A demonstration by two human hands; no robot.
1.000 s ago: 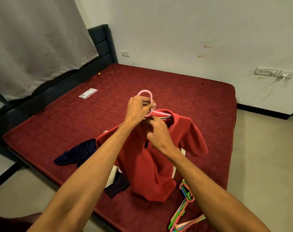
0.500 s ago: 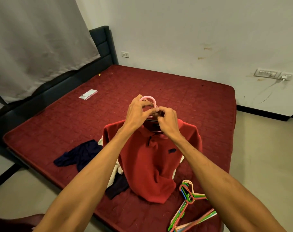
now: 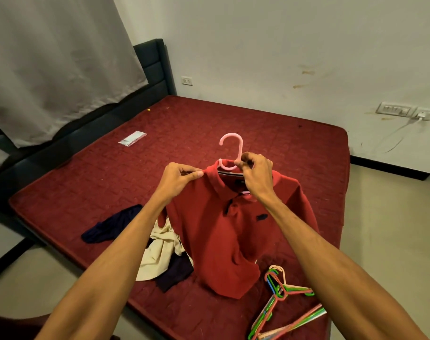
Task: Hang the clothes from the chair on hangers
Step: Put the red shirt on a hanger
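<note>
As our right hand (image 3: 256, 178) pinches the pink hanger (image 3: 239, 149), our left hand (image 3: 179, 179) pinches the shirt (image 3: 223, 231) at nine o'clock.

Your arms: both bare, wrist to elbow, as far as the frame shows. Your left hand (image 3: 178, 176) and right hand (image 3: 257, 175) are bare as well. Lean forearms; tendon lines stand out on the right one.
</note>
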